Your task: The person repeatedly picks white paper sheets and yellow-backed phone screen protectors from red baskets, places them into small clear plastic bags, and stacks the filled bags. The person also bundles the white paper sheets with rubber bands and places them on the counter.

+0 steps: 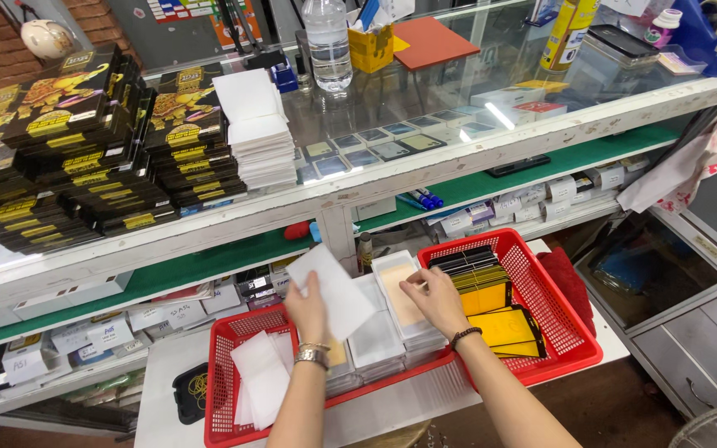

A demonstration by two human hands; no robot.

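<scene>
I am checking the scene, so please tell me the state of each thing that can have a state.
left hand: holds up a white sheet
right hand: fingers rest on the white box stack
top white box: open
right red basket: partly filled with black and yellow packs
water bottle: upright, capped

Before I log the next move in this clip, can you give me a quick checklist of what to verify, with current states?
1. Left hand holds white sleeve: ok.
2. Right hand on the stack of shallow white trays: ok, fingertips touch it.
3. Right red basket holds black and yellow packs: ok.
4. Spare white sleeves in left red basket: ok.
5. Sleeve empty: cannot tell.
</scene>
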